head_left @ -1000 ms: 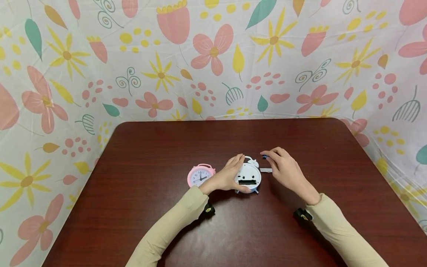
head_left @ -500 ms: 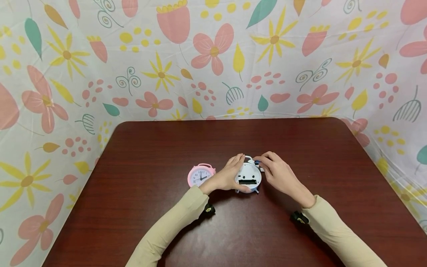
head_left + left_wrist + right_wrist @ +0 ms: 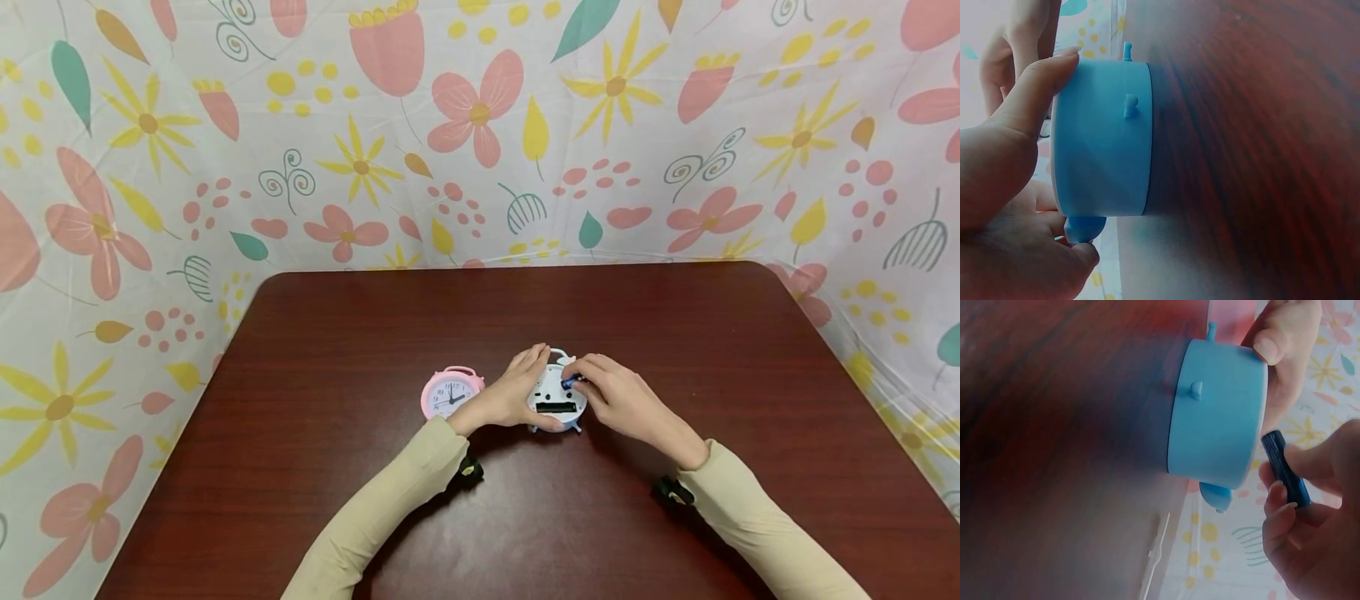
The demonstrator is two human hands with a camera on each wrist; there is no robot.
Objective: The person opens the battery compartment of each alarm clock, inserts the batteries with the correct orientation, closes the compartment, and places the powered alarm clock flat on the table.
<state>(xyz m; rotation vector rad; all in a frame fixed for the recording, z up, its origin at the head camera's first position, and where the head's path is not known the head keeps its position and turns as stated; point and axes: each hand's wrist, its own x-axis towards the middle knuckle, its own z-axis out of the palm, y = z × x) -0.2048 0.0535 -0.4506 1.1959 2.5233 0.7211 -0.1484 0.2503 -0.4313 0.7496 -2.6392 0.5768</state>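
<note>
A light-blue twin-bell alarm clock [image 3: 552, 382] lies face down, its white back up and its long battery slot [image 3: 556, 408] uncovered. My left hand [image 3: 516, 398] grips the clock from the left, thumb at its foot side and fingers near the bells. My right hand [image 3: 621, 402] pinches a small dark-blue battery [image 3: 1284, 467] between thumb and fingers. In the head view the battery is over the clock's back, above the slot; the right wrist view shows it tilted and close to the back edge.
A pink alarm clock [image 3: 450, 395] stands just left, partly behind my left hand. A thin white battery cover [image 3: 1155, 553] lies on the brown table [image 3: 480, 317], mostly hidden by my right hand in the head view. A flowered curtain [image 3: 480, 208] hangs behind the table.
My right hand has moved left with the battery, from beside the clock to over its back, covering the battery cover. My left hand and the clock have stayed put.
</note>
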